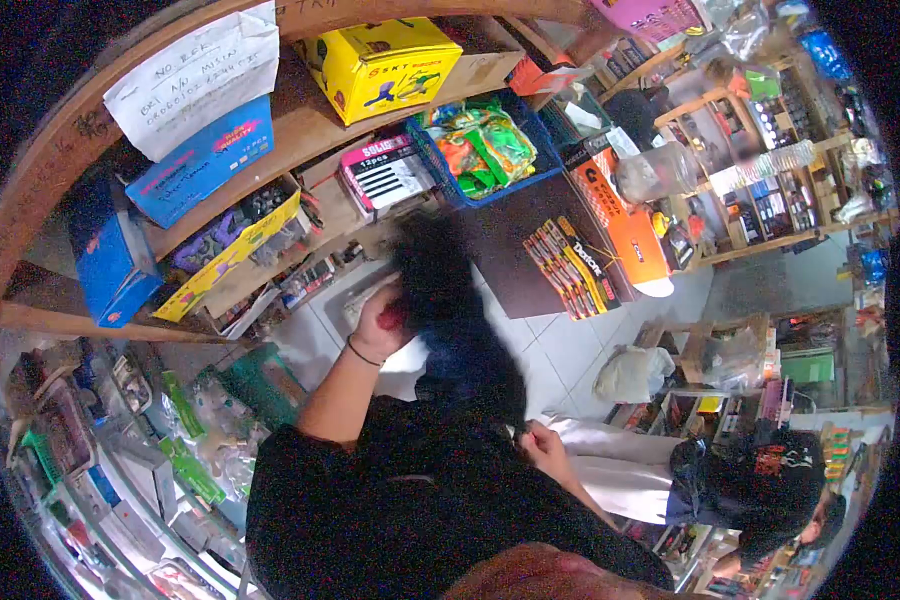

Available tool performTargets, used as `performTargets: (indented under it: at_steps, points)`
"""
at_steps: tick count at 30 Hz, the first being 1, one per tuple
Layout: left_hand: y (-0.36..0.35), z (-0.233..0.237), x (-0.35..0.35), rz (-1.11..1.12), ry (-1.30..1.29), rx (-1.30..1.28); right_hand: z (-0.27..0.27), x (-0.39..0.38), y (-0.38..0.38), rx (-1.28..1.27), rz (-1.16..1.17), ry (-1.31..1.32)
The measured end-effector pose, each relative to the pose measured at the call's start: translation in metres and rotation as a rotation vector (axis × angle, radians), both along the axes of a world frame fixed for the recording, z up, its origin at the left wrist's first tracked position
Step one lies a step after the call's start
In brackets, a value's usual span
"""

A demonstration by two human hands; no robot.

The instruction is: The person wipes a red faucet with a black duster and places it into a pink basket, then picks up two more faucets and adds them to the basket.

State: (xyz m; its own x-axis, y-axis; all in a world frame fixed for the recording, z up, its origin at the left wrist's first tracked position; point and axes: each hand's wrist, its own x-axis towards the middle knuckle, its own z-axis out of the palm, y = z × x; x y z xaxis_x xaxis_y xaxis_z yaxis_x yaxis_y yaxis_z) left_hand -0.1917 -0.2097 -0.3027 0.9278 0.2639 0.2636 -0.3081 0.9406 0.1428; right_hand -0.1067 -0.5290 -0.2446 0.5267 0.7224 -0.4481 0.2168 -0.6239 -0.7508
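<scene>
My left hand [377, 328], with a dark band at the wrist, is closed around a small red object [391, 317] beside the dark cloth-like thing. That dark blue-black thing [460, 300] is blurred and hangs in front of my black shirt [420, 500]. Lower and to the right, my right hand [546, 447] has its fingers curled together at the dark thing's lower edge; what they hold is too small to tell.
Wooden shelves [255, 150] carry a yellow box [380, 65], a blue basket [490, 150] of colourful packets and a black-and-white box [385, 175]. Packed goods [185, 430] line the left. Another person [760, 480] in a dark top is at lower right, near a white bag [634, 373].
</scene>
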Motion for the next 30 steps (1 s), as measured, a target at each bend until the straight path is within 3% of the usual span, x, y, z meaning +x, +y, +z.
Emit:
performTargets:
  at_steps: [1, 3, 5, 6, 7, 9, 10, 11, 13, 14, 17, 19, 21, 23, 25, 27, 30]
  points:
    - [-0.003, 0.006, -0.005, 0.081, -0.023, -0.168, -0.002, -0.003, -0.003, 0.060, -0.176, 0.070]
    - [-0.003, 0.013, 0.001, 0.043, -0.122, -0.177, 0.001, -0.007, -0.004, 0.066, -0.197, 0.038]
    - [-0.006, 0.023, 0.015, 0.166, 0.038, 0.001, 0.012, -0.006, -0.004, -0.122, 0.055, -0.065]
    - [-0.006, 0.022, 0.025, -0.007, 0.022, -0.096, 0.014, -0.007, -0.003, -0.099, 0.091, -0.108]
    - [-0.008, 0.023, 0.025, -0.011, -0.015, -0.159, 0.009, -0.005, -0.008, -0.104, 0.092, -0.111]
    - [-0.009, 0.025, 0.020, 0.159, 0.154, -0.286, -0.010, -0.001, -0.022, -0.010, -0.127, -0.048]
    - [-0.007, 0.028, 0.016, 0.034, -0.057, -0.296, -0.010, -0.001, -0.021, -0.016, -0.273, 0.085]
    - [-0.010, 0.015, 0.019, 0.025, 0.000, -0.342, -0.007, -0.003, -0.021, -0.020, -0.275, 0.088]
    - [-0.010, -0.027, 0.035, -0.057, -0.278, -0.417, 0.002, -0.001, -0.017, -0.080, 0.003, -0.175]
    - [-0.010, 0.037, 0.024, 0.022, -0.108, -0.224, -0.010, 0.003, -0.030, -0.068, 0.065, -0.142]
    - [-0.012, 0.024, 0.032, 0.032, -0.214, -0.220, -0.006, 0.002, -0.028, -0.058, 0.003, -0.111]
    - [-0.011, 0.016, 0.027, 0.089, 0.088, -0.573, 0.004, -0.004, -0.015, -0.024, -0.056, -0.100]
    - [-0.010, 0.014, 0.029, 0.064, 0.000, -0.462, 0.005, -0.004, -0.015, 0.005, -0.115, -0.088]
    - [-0.008, 0.014, 0.034, 0.005, -0.182, -0.226, 0.002, 0.005, -0.026, -0.126, 0.123, -0.069]
    - [-0.011, 0.013, 0.028, 0.026, -0.192, -0.212, 0.003, 0.006, -0.025, -0.078, 0.115, -0.082]
    - [-0.011, 0.016, 0.015, 0.170, 0.051, -0.418, 0.002, 0.004, -0.023, -0.026, 0.100, -0.097]
    - [-0.008, 0.020, 0.016, 0.070, -0.164, -0.305, 0.001, 0.004, -0.023, 0.022, -0.012, -0.082]
